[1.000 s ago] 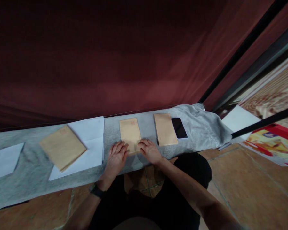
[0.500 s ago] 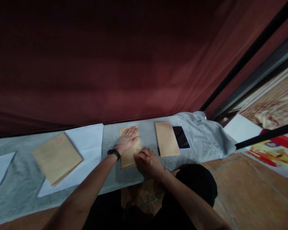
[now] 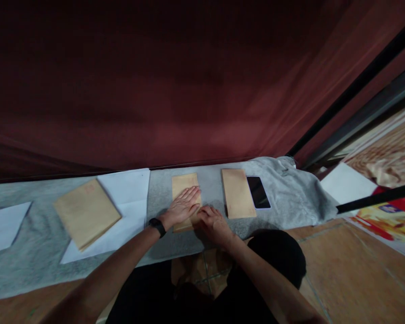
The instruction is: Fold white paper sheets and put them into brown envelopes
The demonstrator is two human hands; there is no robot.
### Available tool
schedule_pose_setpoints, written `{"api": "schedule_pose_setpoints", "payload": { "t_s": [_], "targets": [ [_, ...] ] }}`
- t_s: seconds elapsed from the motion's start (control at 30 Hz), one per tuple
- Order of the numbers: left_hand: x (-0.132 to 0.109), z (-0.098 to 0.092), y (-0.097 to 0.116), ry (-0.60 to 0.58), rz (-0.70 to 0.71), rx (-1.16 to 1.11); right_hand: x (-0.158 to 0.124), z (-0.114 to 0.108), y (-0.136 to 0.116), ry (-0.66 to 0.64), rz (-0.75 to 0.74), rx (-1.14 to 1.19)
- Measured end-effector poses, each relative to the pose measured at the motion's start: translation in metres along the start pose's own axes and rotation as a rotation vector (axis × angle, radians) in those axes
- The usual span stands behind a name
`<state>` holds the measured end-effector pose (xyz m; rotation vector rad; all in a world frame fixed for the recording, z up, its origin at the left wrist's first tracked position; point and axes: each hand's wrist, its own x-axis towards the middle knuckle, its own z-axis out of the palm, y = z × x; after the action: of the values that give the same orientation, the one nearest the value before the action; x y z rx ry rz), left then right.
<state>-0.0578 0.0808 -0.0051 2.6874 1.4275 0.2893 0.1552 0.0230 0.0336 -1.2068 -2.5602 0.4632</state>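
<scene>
A brown paper envelope (image 3: 184,180) lies flat on the grey cloth, its long side running away from me. My left hand (image 3: 183,207), with a dark band at the wrist, rests palm down across its middle with fingers stretched out. At the envelope's lower right edge, my right hand (image 3: 216,225) has its fingers curled in and closed on the paper; the fingertips are partly hidden. Just right of my hands lies a brown envelope stack (image 3: 239,193), beside a dark-screened phone (image 3: 258,192).
Grey cloth (image 3: 162,247) covers the long, narrow surface. Larger brown envelopes (image 3: 87,212) lie at the left on white paper (image 3: 133,191), with another white sheet (image 3: 5,227) farther left. A dark red curtain (image 3: 189,99) hangs behind. A black pole (image 3: 354,90) slants at right.
My left hand has slid down the envelope toward me, baring its far end. My right hand stays at the lower right edge. The whole view has shifted slightly.
</scene>
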Motion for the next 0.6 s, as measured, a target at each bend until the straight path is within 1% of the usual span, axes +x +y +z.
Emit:
{"api": "schedule_pose_setpoints", "payload": {
  "t_s": [0.17, 0.4, 0.6],
  "targets": [
    [-0.012, -0.003, 0.016, -0.02, 0.003, -0.007, 0.002, 0.002, 0.004, 0.001, -0.006, 0.02],
    [-0.031, -0.005, 0.032, -0.06, 0.055, 0.007, 0.009, 0.003, 0.02, 0.022, -0.011, 0.207],
    [-0.052, -0.015, 0.052, -0.079, 0.098, 0.003, 0.007, 0.009, 0.029, 0.041, -0.046, 0.264]
  ]
}}
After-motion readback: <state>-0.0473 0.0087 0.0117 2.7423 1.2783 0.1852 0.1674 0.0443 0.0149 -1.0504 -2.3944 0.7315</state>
